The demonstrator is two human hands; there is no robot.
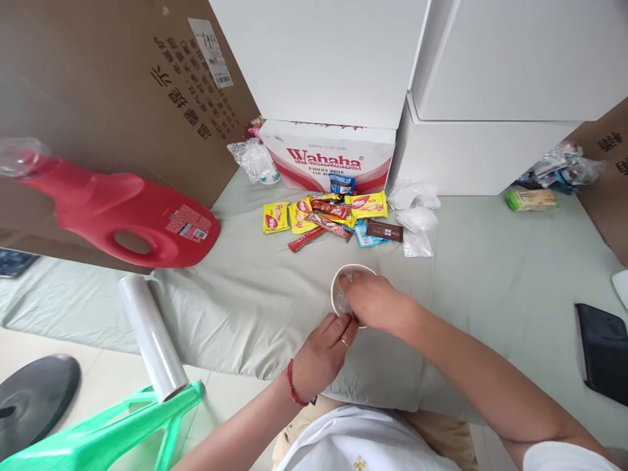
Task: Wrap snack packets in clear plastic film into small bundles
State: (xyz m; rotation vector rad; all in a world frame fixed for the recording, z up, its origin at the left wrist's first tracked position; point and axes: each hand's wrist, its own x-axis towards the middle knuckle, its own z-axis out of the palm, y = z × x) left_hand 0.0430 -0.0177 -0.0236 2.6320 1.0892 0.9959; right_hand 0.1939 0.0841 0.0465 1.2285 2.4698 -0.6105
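Observation:
A white paper cup (354, 268) is on the grey-green cloth in front of me, its mouth facing up toward me. My left hand (324, 353), with a ring and a red bracelet, grips the cup's near side by the rim. My right hand (370, 297) reaches into the cup from the right, its fingers curled and partly hidden inside. Crumpled clear plastic (343, 301) shows in the cup beside those fingers. Beyond the cup lies a pile of wrapped snacks: yellow nabati packets (366, 205), red sticks (307, 239), a brown bar (385, 230) and a blue packet (342, 184).
A Wahaha carton (328, 157) and white boxes (490, 157) stand behind the snacks. Clear plastic wrappers (417, 219) lie right of them. A red jug (132, 216) and a plastic film roll (152, 337) are left, above a green stool (108, 425). A black phone-like object (603, 350) lies right.

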